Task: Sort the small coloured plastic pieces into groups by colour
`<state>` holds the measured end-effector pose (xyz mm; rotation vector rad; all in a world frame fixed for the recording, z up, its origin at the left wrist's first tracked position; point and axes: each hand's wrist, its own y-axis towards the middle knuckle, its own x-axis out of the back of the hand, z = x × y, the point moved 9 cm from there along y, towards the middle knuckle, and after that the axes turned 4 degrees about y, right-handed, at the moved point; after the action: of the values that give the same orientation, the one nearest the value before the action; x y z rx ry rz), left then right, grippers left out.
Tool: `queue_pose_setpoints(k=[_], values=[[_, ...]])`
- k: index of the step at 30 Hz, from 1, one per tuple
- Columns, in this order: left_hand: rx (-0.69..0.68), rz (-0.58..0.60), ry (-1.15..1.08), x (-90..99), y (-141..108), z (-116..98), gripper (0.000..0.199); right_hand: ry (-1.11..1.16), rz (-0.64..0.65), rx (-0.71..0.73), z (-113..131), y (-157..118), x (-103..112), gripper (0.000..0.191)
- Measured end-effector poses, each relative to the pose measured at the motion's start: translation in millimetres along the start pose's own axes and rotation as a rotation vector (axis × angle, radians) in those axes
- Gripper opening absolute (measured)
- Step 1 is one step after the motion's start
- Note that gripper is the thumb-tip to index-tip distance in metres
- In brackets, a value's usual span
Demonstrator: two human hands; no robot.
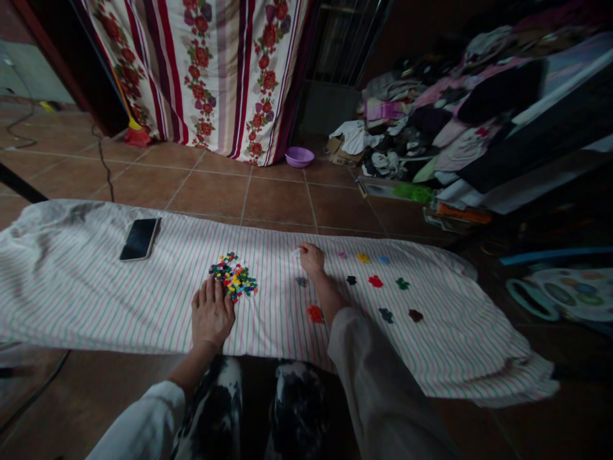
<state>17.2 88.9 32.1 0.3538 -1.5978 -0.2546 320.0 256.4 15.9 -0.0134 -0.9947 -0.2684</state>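
Observation:
My left hand [213,313] lies flat, palm down, its fingertips at the near edge of a mixed pile of small multicoloured pieces [234,276]. Over to the right, my right hand [312,257] has its fingers curled together beside a small white cluster [296,254]; what they hold, if anything, is too small to see. Single-colour clusters sit around that hand: grey [301,281], orange-red [315,314], black [351,280], red [375,281], yellow [363,257], pink [341,254], light blue [384,260], green [402,283], dark blue-grey [385,315] and dark brown [416,315].
A striped cloth [167,306] covers the long low surface. On its left part lies a phone [140,239]. Beyond are a floral curtain [201,76], a purple basin [299,157] and a red broom [137,135] on the tiled floor. Heaped clothes [445,115] stand at the right.

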Motion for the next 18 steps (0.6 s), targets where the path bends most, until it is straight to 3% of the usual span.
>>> queue_pose_setpoints(k=[10, 18], values=[[0.010, -0.016, -0.057, 1.9, 0.2, 1.2, 0.055, 0.034, -0.075, 0.138, 5.0, -4.0, -1.8, 0.038], [0.018, 0.005, -0.055, -0.2, -0.1, 1.9, 0.054, 0.082, -0.035, 0.186, 7.9, -9.8, -1.6, 0.053]])
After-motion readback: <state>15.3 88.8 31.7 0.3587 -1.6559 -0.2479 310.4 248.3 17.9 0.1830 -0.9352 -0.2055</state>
